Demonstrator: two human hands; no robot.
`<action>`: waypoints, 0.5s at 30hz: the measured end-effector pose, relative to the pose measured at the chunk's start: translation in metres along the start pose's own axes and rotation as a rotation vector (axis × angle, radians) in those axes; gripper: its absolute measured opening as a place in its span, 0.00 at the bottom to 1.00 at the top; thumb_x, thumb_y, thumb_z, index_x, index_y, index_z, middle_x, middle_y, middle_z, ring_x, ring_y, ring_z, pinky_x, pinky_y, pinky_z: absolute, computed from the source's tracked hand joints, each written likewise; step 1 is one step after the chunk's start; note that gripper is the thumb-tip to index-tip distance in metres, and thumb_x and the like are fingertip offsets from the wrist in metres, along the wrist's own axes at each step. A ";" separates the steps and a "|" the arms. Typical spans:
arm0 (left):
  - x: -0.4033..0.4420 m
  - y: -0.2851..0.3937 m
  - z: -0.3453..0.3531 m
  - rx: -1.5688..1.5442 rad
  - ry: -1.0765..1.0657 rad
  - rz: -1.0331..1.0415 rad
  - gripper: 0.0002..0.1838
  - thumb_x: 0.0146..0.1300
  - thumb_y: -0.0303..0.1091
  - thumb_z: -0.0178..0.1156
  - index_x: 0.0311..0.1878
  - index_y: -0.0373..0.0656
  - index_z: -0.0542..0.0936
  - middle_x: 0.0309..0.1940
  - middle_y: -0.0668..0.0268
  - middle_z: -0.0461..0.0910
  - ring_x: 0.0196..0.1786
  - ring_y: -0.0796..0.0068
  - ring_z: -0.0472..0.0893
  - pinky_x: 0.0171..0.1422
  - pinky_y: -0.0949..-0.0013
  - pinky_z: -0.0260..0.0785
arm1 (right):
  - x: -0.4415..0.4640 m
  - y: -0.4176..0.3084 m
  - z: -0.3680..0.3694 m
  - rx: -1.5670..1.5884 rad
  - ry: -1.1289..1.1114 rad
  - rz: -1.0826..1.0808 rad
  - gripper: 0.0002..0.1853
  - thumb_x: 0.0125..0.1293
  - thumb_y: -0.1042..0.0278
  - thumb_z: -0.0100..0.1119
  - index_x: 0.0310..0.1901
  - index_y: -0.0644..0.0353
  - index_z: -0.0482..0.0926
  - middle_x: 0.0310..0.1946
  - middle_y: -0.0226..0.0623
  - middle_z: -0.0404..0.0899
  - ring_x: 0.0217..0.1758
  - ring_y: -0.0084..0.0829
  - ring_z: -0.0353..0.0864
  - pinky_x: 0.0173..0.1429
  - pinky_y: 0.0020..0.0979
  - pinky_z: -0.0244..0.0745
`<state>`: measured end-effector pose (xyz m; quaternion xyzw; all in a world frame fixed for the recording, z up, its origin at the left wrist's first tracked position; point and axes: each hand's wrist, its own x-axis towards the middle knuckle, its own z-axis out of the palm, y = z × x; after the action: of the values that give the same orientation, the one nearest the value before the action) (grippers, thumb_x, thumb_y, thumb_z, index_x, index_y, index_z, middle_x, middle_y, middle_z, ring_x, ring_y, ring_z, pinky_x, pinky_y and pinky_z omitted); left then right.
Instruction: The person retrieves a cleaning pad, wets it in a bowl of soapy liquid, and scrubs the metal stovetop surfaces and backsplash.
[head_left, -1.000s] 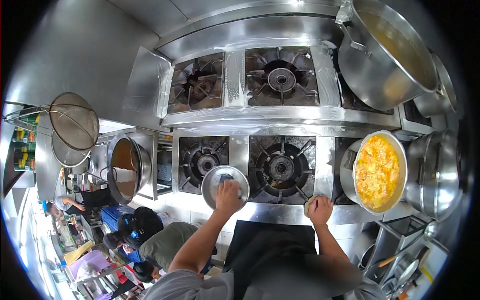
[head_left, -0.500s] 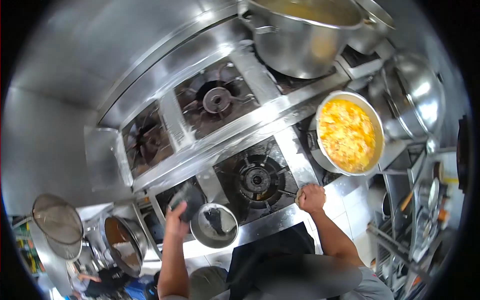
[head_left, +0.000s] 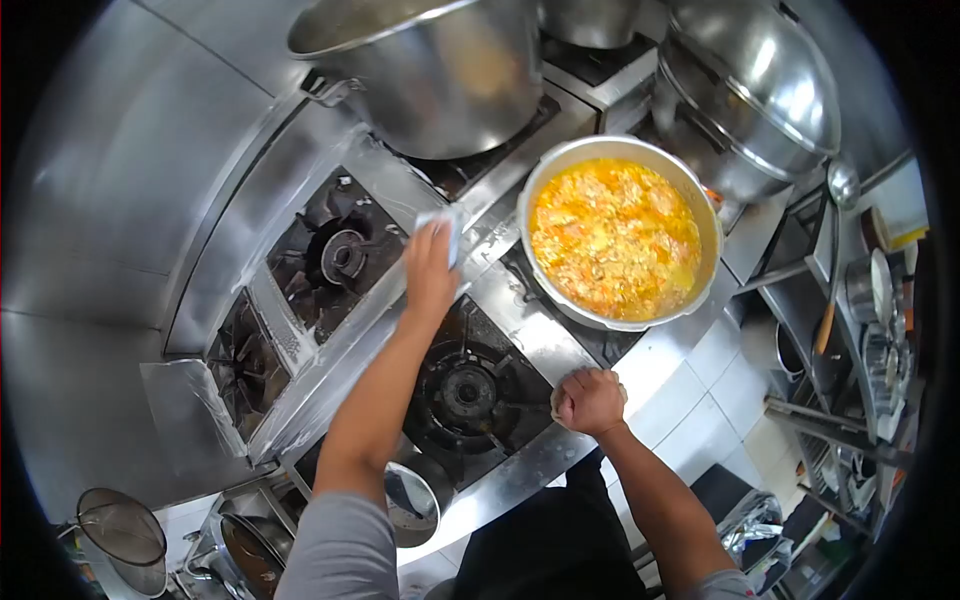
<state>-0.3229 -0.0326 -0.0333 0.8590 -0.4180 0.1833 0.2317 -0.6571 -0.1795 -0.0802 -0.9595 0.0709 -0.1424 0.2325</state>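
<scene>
My left hand (head_left: 430, 275) reaches across to the steel strip between the back burners and the large stockpot. Its fingers press on a pale, flat pad (head_left: 440, 232), cloth or sponge, against the metal. My right hand (head_left: 590, 400) is closed in a fist on the stove's front edge, with a bit of something beige showing at its sides; what it is I cannot make out. Between my arms lies the black front burner (head_left: 468, 388). Beside my left forearm stands a small pot (head_left: 432, 490) with cloudy liquid and a dark item inside, partly hidden by the arm.
A wide pot of orange-yellow stew (head_left: 615, 240) stands on the right front burner. Behind it is a tall stockpot (head_left: 440, 90), with a domed steel vessel (head_left: 760, 80) to the right. White suds streak the frame around the back burner (head_left: 343, 256). A ladle (head_left: 835, 250) hangs by the right shelves.
My left hand has moved from beside the small pot up and across to the rear strip, carrying the pad. The view has shifted right. My right fist stays on the front edge.
</scene>
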 end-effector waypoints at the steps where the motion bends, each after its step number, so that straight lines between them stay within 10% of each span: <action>1: 0.030 0.015 0.012 -0.017 -0.029 0.039 0.37 0.42 0.16 0.65 0.63 0.39 0.76 0.62 0.50 0.74 0.67 0.44 0.71 0.69 0.48 0.64 | 0.000 0.001 -0.001 0.007 0.003 0.016 0.07 0.47 0.60 0.62 0.29 0.50 0.80 0.29 0.32 0.78 0.35 0.36 0.78 0.42 0.42 0.68; 15: 0.043 0.004 0.009 0.169 -0.408 0.549 0.29 0.56 0.23 0.56 0.64 0.38 0.77 0.63 0.53 0.77 0.66 0.52 0.75 0.69 0.48 0.67 | -0.011 0.012 0.007 0.070 0.084 0.046 0.05 0.51 0.60 0.60 0.27 0.49 0.78 0.27 0.29 0.77 0.36 0.33 0.78 0.45 0.39 0.68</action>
<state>-0.3001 -0.0670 -0.0182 0.7496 -0.6545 0.0972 0.0134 -0.6658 -0.1850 -0.0943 -0.9420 0.0978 -0.1795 0.2660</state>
